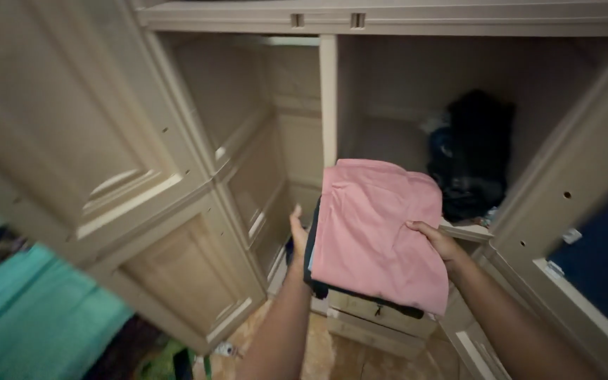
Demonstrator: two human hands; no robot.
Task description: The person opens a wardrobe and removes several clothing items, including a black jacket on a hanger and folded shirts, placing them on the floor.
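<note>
Head view: looking down along both forearms into an open beige wardrobe.
Left hand: the left hand (297, 236) is pressing flat against the left edge of a folded stack of clothes (374, 236), fingers pointing up, propping it rather than closing round it.
Right hand: the right hand (436, 241) is gripping the stack's right edge, thumb lying on top of the pink cloth, fingers hidden underneath.
Stack: a pink garment is sitting on top, darker folded layers are peeking out at the left and bottom edges; the whole pile is being held in the air in front of the wardrobe's centre post (328, 98).
Right compartment: a dark heap of clothing (471, 155) is filling the back right of the shelf, just behind the stack.
Left compartment: looking bare as far as it shows, with its panelled door (72, 141) swinging wide open.
Lower front: a pale drawer unit (378, 324) is standing below the stack, over a tiled floor.
Far left: something teal (33, 317) is lying low and blurred.
Risk: the bottom layers are sagging past the left palm, so they could slip out and unfold.
Risk two: the pile could snag on the centre post and tip.
</note>
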